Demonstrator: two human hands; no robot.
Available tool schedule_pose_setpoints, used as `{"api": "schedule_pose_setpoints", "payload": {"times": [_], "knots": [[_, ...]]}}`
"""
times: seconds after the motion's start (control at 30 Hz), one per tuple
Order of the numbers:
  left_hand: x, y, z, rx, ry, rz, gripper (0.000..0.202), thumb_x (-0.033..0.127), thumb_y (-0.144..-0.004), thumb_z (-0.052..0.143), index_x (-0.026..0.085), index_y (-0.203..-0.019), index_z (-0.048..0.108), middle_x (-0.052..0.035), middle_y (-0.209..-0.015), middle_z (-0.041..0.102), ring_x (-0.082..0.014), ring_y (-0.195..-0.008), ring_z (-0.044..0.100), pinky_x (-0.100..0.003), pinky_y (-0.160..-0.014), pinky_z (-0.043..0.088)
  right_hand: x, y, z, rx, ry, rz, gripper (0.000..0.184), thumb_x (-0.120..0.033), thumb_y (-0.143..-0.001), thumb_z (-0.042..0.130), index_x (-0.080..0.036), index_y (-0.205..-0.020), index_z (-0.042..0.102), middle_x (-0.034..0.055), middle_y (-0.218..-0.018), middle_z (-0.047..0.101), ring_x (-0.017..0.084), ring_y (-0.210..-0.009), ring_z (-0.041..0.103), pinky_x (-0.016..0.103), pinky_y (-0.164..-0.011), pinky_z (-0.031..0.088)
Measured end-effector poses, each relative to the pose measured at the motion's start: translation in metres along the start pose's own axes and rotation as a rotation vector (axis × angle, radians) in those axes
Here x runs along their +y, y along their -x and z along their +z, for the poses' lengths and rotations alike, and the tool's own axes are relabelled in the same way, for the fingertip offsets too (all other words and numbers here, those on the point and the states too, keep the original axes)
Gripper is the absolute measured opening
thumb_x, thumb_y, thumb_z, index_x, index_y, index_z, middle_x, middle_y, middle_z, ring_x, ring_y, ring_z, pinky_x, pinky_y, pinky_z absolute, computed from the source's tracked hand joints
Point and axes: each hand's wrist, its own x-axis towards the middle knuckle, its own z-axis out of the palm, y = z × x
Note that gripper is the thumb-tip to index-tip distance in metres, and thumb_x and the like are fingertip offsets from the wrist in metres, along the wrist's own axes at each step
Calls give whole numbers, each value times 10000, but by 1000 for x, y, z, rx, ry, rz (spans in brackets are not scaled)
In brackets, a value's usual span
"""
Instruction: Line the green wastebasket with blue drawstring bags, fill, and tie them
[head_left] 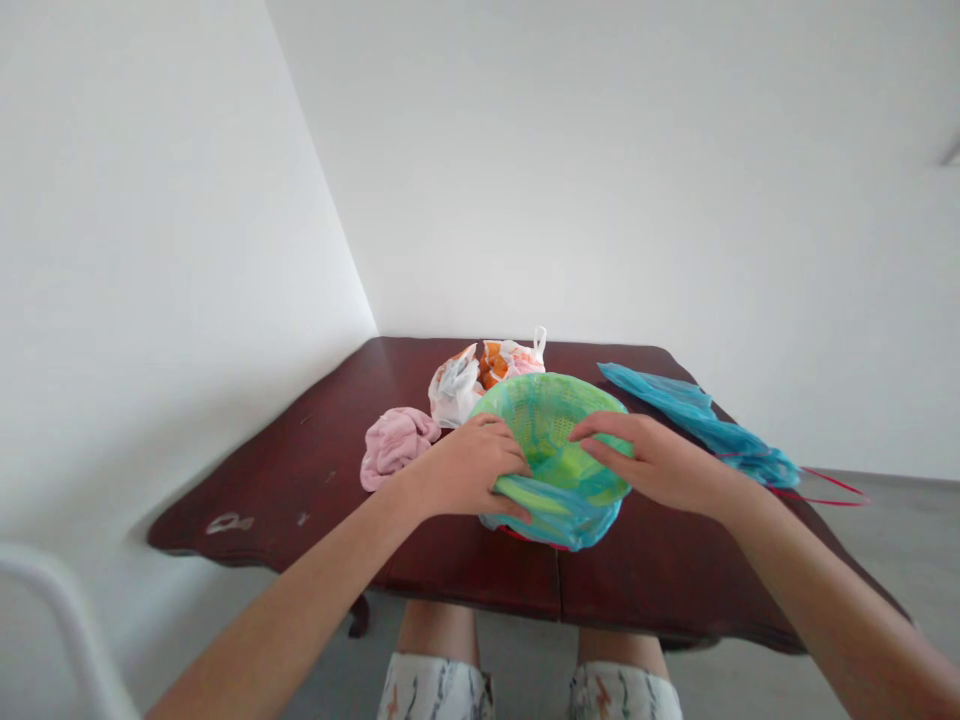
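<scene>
Basket [517, 410], green and mesh-walled, is sitting near the front edge of the counter [292, 470], between your hands. Your left hand [480, 465] is gripping its left rim, the fingers closing on the blue film [559, 525] there; your right hand [645, 455] is reaching over the right side, its fingers standing apart and clamping nothing. As to progress, the work is appearing part done: film is lining the inside and draping over the near rim, but is bunching loosely there, so smoothing is seemingly remaining. Coverage of the far rim you cannot tell from this view. A second blue bag [690, 405] is lying along the right edge, its red cord [836, 487] trailing past that edge. White bags [454, 388] are standing just behind the basket, limiting movement rearward, while a pink cloth [397, 447] is resting to its left, near your wrist. Wider room is running from the cloth to the left edge; a narrower gap is separating the basket from the second bag. At the front, little counter is showing.
</scene>
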Motion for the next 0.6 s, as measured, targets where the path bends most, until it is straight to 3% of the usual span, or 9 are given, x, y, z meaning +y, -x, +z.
{"api": "schedule_pose_setpoints", "payload": {"times": [0.03, 0.1, 0.17, 0.27, 0.33, 0.4, 0.47, 0.53, 0.6], "knots": [[-4, 9, 0, 76, 64, 4, 697, 852, -997, 830, 286, -1401, 881, -107, -1460, 882, -378, -1381, 793, -620, -1380, 432, -6, 21, -11, 46, -35, 57, 276, -517, -1158, 767, -277, -1219, 889, 57, -1162, 914, 251, -1091, 867, 388, -1011, 719], [-14, 29, -2, 236, 196, 6, 882, 969, -1046, 618, 314, -1619, 766, -135, -1723, 728, -403, -1582, 678, -655, -1468, 316, -6, 73, -21, 347, -62, 148, 285, -476, -1216, 675, -274, -1246, 872, 71, -1212, 903, 267, -1162, 853, 391, -1051, 688], [-31, 44, -1, 410, 298, -48, 830, 916, -1144, 446, 322, -1642, 741, -144, -1792, 659, -389, -1661, 609, -637, -1469, 343, 12, 131, -19, 604, -22, 279, 321, -492, -1224, 647, -276, -1159, 876, 62, -1173, 902, 252, -1114, 850, 351, -1027, 663], [-77, 42, 10, 643, 347, -327, 559, 673, -1230, 500, 283, -1522, 774, -154, -1748, 678, -350, -1663, 608, -588, -1422, 447, 54, 212, 0, 543, 13, 437, 360, -566, -1184, 675, -275, -1176, 887, 63, -1171, 916, 269, -1057, 873, 348, -969, 675], [-115, 22, 25, 616, 363, -550, 513, 608, -1192, 566, 255, -1530, 722, -166, -1742, 674, -333, -1619, 655, -547, -1354, 538, 79, 248, 16, 470, 41, 473, 366, -586, -1157, 699, -277, -1213, 885, 74, -1255, 913, 297, -1131, 878, 376, -1024, 686], [-152, -9, 40, 538, 359, -626, 550, 556, -1171, 556, 214, -1584, 674, -207, -1706, 694, -348, -1548, 719, -527, -1235, 634, 95, 267, 34, 417, 74, 486, 377, -603, -1146, 696, -280, -1228, 873, 88, -1365, 893, 325, -1243, 864, 425, -1114, 677], [-179, -44, 53, 465, 326, -656, 588, 556, -1118, 634, 212, -1593, 690, -200, -1725, 685, -366, -1562, 707, -528, -1238, 632, 101, 271, 53, 389, 130, 495, 398, -613, -1159, 650, -283, -1226, 861, 100, -1426, 876, 346, -1308, 848, 485, -1151, 668], [-197, -73, 61, 401, 274, -677, 664, 598, -1030, 763, 226, -1578, 737, -192, -1761, 664, -416, -1647, 624, -587, -1350, 534, 98, 266, 72, 371, 258, 507, 416, -612, -1175, 596, -287, -1224, 852, 102, -1452, 869, 368, -1315, 842, 546, -1121, 665], [-208, -90, 67, 378, 203, -729, 842, 671, -947, 849, 192, -1629, 729, -250, -1854, 553, -538, -1793, 385, -736, -1460, 303, 91, 259, 90, 365, 446, 519, 414, -600, -1180, 572, -292, -1249, 839, 95, -1505, 849, 388, -1316, 830, 587, -1090, 644]]}}
